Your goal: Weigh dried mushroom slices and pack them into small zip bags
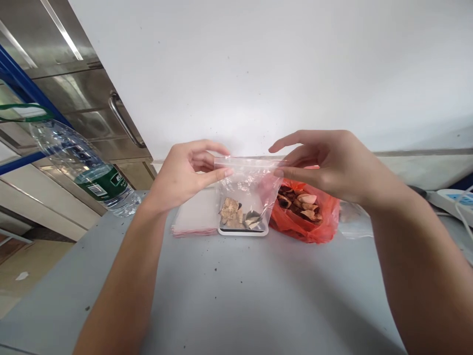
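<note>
A small clear zip bag (247,197) hangs between both hands, upright, with a few dried brown pieces (232,213) at its bottom. My left hand (186,171) pinches the bag's top left corner between thumb and fingers. My right hand (328,165) pinches the top right corner, index finger stretched out above the seal. The bag's bottom rests on or just above a small white-rimmed scale (243,230).
An orange plastic bag (308,214) holding more dried slices lies right of the scale. A stack of empty clear bags (195,219) lies to its left. A water bottle (86,167) stands at the table's left edge. A white power strip (453,201) sits far right, against the white wall.
</note>
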`<state>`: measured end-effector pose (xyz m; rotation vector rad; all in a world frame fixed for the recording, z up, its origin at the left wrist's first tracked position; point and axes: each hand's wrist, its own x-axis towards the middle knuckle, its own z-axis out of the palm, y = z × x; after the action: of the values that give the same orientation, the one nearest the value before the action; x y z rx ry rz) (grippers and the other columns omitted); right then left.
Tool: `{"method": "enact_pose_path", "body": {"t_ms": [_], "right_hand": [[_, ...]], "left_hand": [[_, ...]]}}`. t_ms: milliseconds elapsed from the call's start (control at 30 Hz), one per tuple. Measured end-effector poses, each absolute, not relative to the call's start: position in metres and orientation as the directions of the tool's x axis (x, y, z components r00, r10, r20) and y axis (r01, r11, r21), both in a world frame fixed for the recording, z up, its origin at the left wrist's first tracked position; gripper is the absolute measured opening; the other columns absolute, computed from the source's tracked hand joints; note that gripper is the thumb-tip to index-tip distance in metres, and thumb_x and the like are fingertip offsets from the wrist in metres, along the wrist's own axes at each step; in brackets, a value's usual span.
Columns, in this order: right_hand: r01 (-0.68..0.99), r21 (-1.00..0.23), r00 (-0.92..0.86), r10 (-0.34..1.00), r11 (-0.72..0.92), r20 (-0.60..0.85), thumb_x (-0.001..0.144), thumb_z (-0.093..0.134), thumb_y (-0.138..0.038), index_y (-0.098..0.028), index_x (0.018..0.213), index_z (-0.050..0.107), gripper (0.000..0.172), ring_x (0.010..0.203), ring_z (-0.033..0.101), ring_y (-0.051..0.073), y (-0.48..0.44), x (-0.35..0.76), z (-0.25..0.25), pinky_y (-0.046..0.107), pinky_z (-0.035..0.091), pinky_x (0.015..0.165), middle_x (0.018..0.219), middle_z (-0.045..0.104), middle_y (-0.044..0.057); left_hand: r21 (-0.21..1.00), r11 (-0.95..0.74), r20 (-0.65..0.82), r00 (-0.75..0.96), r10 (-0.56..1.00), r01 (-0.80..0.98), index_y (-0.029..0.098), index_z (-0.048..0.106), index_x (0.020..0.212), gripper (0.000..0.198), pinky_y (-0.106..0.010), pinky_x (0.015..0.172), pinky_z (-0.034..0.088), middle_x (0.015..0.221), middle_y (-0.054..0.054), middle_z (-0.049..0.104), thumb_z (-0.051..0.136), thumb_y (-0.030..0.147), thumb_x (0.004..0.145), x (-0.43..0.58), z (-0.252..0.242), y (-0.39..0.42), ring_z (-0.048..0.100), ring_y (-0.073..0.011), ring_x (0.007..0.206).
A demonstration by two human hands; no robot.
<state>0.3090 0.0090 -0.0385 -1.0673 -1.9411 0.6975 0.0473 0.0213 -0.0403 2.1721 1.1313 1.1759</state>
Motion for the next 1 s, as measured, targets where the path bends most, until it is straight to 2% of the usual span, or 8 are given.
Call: {"method": "enact_pose_path", "body": {"t_ms": [100, 300, 467, 633, 767, 867, 1000], "right_hand": [[0.525, -0.709, -0.331, 0.880, 0.471, 0.340, 0.080, 0.074, -0.036, -0.025, 0.081, 0.072, 0.012, 0.067, 0.069, 0.024, 0.013, 0.310, -0.042, 0.040, 0.053, 0.064, 0.070, 0.073, 0.003], [0.560, -0.654, -0.374, 0.859, 0.509, 0.348, 0.080, 0.068, -0.029, -0.026, 0.063, 0.066, 0.017, 0.067, 0.066, 0.022, 0.015, 0.310, -0.041, 0.040, 0.052, 0.067, 0.068, 0.070, 0.002], [0.525, -0.684, -0.361, 0.861, 0.506, 0.360, 0.079, 0.072, -0.032, -0.025, 0.064, 0.063, 0.018, 0.067, 0.064, 0.022, 0.014, 0.309, -0.043, 0.039, 0.050, 0.062, 0.067, 0.068, 0.003], [0.454, -0.725, -0.425, 0.841, 0.517, 0.334, 0.080, 0.078, -0.048, -0.024, 0.070, 0.066, 0.029, 0.062, 0.058, 0.019, 0.015, 0.307, -0.045, 0.036, 0.046, 0.057, 0.069, 0.067, 0.003], [0.424, -0.742, -0.450, 0.832, 0.519, 0.325, 0.086, 0.073, -0.044, -0.024, 0.061, 0.056, 0.036, 0.050, 0.042, 0.012, 0.014, 0.305, -0.046, 0.033, 0.036, 0.049, 0.053, 0.050, -0.003], [0.381, -0.752, -0.471, 0.813, 0.538, 0.343, 0.086, 0.073, -0.042, -0.024, 0.058, 0.050, 0.040, 0.048, 0.038, 0.010, 0.014, 0.305, -0.048, 0.030, 0.032, 0.047, 0.051, 0.044, -0.005], [0.384, -0.777, -0.501, 0.819, 0.499, 0.278, 0.085, 0.075, -0.047, -0.022, 0.063, 0.059, 0.037, 0.045, 0.039, 0.009, 0.016, 0.304, -0.050, 0.028, 0.034, 0.046, 0.050, 0.048, -0.006]], "left_hand": [[0.696, -0.564, 0.473, 0.307, 0.826, 0.445, 0.020, 0.076, 0.080, 0.011, -0.027, 0.071, 0.062, 0.079, -0.003, 0.078, 0.082, 0.029, 0.080, 0.046, -0.040, 0.022, 0.076, -0.0204, 0.079], [0.673, -0.589, 0.495, 0.318, 0.808, 0.447, 0.019, 0.080, 0.083, 0.010, -0.028, 0.073, 0.061, 0.080, -0.004, 0.080, 0.078, 0.029, 0.085, 0.042, -0.037, 0.020, 0.076, -0.0206, 0.079], [0.598, -0.672, 0.587, 0.333, 0.738, 0.436, 0.021, 0.075, 0.078, 0.013, -0.030, 0.077, 0.061, 0.080, -0.002, 0.079, 0.075, 0.028, 0.088, 0.045, -0.040, 0.020, 0.075, -0.0195, 0.079], [0.628, -0.672, 0.598, 0.310, 0.739, 0.392, 0.020, 0.076, 0.079, 0.013, -0.030, 0.075, 0.061, 0.080, -0.003, 0.078, 0.076, 0.029, 0.088, 0.050, -0.043, 0.020, 0.074, -0.0187, 0.077], [0.654, -0.672, 0.557, 0.380, 0.739, 0.348, 0.018, 0.077, 0.083, 0.014, -0.030, 0.076, 0.060, 0.082, -0.005, 0.078, 0.076, 0.030, 0.089, 0.052, -0.044, 0.020, 0.073, -0.0188, 0.078], [0.646, -0.676, 0.535, 0.422, 0.732, 0.354, 0.018, 0.076, 0.084, 0.018, -0.031, 0.076, 0.059, 0.083, -0.005, 0.078, 0.077, 0.035, 0.090, 0.053, -0.046, 0.021, 0.073, -0.0198, 0.080], [0.611, -0.688, 0.560, 0.401, 0.725, 0.392, 0.018, 0.071, 0.081, 0.023, -0.028, 0.068, 0.055, 0.082, -0.005, 0.075, 0.073, 0.038, 0.093, 0.054, -0.050, 0.022, 0.071, -0.0192, 0.080]]}}
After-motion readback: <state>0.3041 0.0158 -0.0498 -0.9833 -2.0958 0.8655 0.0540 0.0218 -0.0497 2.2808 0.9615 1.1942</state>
